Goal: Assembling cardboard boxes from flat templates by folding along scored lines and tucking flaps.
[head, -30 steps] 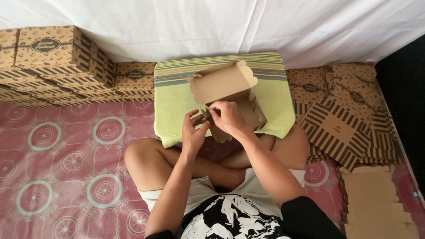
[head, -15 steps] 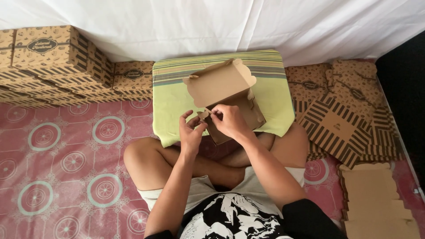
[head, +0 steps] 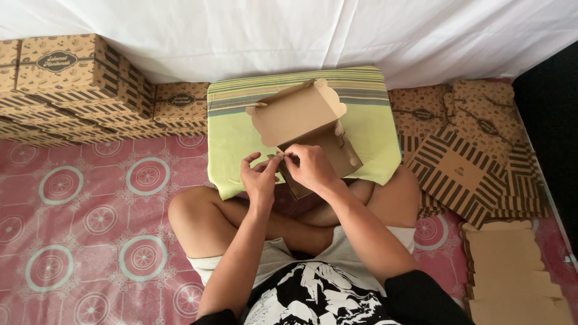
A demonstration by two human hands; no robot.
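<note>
Both hands together, pinching near corner of cardboard box (head: 313, 138): left hand (head: 260, 179), right hand (head: 310, 167); box extends forward-right over cushion (head: 232, 138).

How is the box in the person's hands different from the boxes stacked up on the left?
The box in the hands is open, its lid flap standing up, while the stacked boxes are closed. It shows plain brown card inside; the stacked ones show printed patterns and stripes. It sits tilted on the green cushion, pinched by the left hand and right hand; the stacked boxes lie flat, untouched. Both are brown cardboard.
</note>
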